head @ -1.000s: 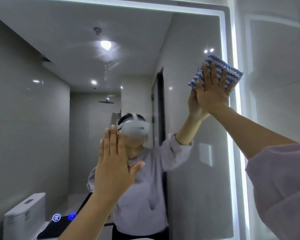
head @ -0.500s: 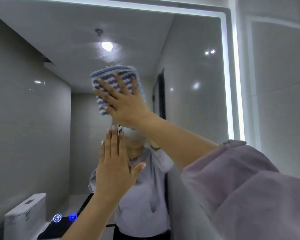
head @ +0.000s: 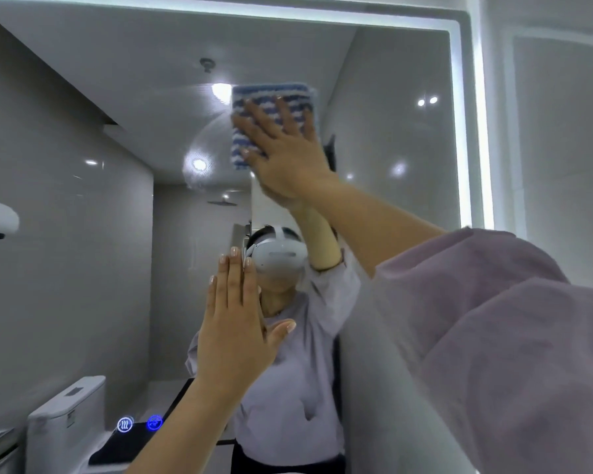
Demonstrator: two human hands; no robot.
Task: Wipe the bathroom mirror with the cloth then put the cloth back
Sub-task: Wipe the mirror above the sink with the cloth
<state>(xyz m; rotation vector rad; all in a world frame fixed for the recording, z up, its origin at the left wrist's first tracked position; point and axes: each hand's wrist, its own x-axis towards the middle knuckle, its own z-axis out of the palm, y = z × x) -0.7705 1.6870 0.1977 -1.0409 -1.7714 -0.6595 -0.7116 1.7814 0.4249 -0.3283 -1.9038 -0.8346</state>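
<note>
Blue-and-white striped folded cloth (head: 274, 97) pressed flat on upper middle of light-edged rectangular mirror (head: 391, 131) under my right hand (head: 288, 159), fingers (head: 286, 118) spread straight, grip wide. My left hand (head: 233, 336) lower, flat against mirror, grip wide too.

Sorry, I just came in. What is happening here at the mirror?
A person is wiping the bathroom mirror. The right hand presses a folded blue-and-white striped cloth flat against the upper middle of the glass, fingers spread and straight. The left hand is raised lower down, palm toward the glass, fingers straight, and seems to lean on it. A hazy smear shows left of the cloth. The cloth is not yet put back.
</note>
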